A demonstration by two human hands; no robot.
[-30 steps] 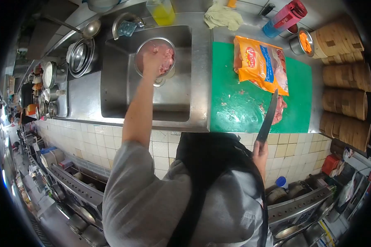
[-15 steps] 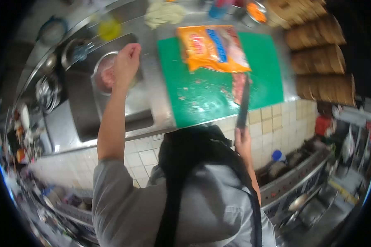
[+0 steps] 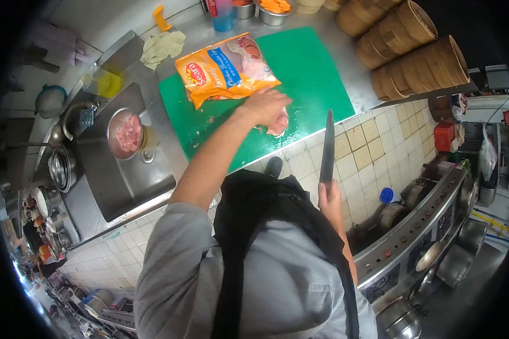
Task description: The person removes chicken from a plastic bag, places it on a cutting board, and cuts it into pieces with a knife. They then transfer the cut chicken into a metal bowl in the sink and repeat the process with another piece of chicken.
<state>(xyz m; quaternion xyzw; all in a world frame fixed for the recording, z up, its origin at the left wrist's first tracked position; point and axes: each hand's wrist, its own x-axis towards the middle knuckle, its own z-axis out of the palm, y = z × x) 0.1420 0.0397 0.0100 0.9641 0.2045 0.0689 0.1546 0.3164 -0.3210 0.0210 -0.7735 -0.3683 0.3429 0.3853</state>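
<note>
My left hand [image 3: 264, 106] reaches onto the green cutting board [image 3: 314, 68], its fingers closed over a piece of raw chicken [image 3: 278, 124] near the board's front edge. Part of the chicken is hidden beneath the fingers. My right hand [image 3: 330, 199] grips a long-bladed knife [image 3: 327, 148] by the handle. The blade points away from me, off the board's right front edge and apart from the chicken. Just behind my left hand lies an orange bag [image 3: 226, 68] printed with chicken labelling.
Left of the board is a steel sink [image 3: 110, 189] holding a metal bowl [image 3: 112, 148] of cut raw meat. Bamboo steamers [image 3: 421, 65] are stacked at the right. A pale cloth [image 3: 162, 48] and a bowl of orange slices [image 3: 275, 7] stand at the back.
My left hand has moved right, from above the bowl in the sink to the chicken on the board. The knife has come away from the chicken. The whole view has shifted.
</note>
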